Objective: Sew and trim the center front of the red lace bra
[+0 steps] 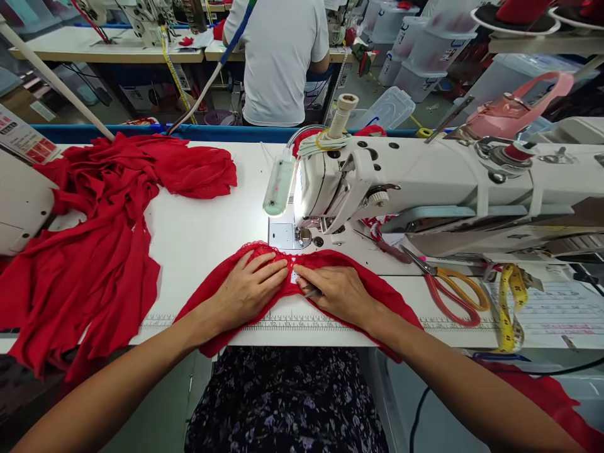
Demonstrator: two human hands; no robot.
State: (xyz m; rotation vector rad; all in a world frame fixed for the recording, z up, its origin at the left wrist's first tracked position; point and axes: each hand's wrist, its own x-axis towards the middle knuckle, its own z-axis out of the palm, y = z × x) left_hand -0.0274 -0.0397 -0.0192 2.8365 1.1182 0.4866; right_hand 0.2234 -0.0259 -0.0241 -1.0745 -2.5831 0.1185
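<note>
A red lace garment piece (pixel 377 289) lies flat on the white table (pixel 207 233), just in front of the sewing machine's needle plate (pixel 302 238). My left hand (pixel 248 289) presses down on its left half, fingers pointing right. My right hand (pixel 337 290) rests on its right half, fingers pointing left, with a small metal tool under the fingers. The fingertips of both hands almost meet at the middle of the piece, near a small white tag. The white sewing machine (pixel 425 182) stands behind, its lamp lit.
A heap of red fabric (pixel 104 239) covers the table's left side. Orange-handled scissors (pixel 453 292) and a yellow tape measure (pixel 512 302) lie at the right. A person in a white shirt (pixel 278 56) works at the station behind. Plastic bins stand at the back right.
</note>
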